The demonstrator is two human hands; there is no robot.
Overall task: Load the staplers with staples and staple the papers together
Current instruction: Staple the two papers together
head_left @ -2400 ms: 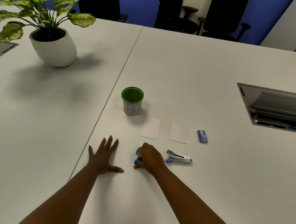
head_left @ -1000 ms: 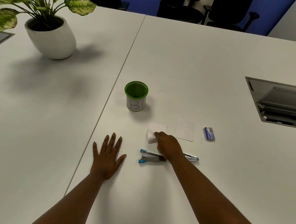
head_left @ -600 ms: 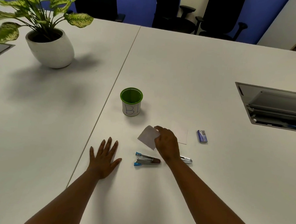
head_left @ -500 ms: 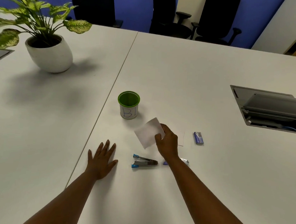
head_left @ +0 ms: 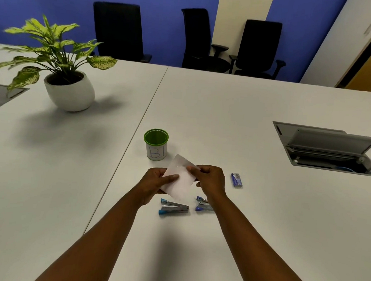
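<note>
Two staplers lie on the white table [head_left: 235, 113], near its front edge: a light-blue-tipped stapler [head_left: 173, 207] to the left and a darker blue-tipped stapler [head_left: 202, 205] just beside it to the right, the latter partly hidden by the right wrist. One small blue staple box [head_left: 236, 180] lies flat to the right of the hands, apart from both staplers. White paper [head_left: 179, 178], held in the air above the staplers and tilted; it may be two sheets laid together, but the view shows only one white face, so the count cannot be told. One green-rimmed cup [head_left: 156, 144] (marked "B1" in blue on its white side) stands upright behind the paper, just right of the table seam. One potted plant [head_left: 63, 69] in a round white pot, far left. One open grey cable hatch [head_left: 328, 147] set into the tabletop at the right, and part of a second grey hatch [head_left: 2, 94] at the left edge. Three black office chairs [head_left: 209, 40] stand against the blue wall. Hands, two, both forearms bare and reaching forward from the bottom of the view: the left hand [head_left: 154, 182] grips the paper's lower left corner, thumb laid across its face; the right hand [head_left: 210, 180] pinches the paper's right edge between thumb and curled fingers.
</note>
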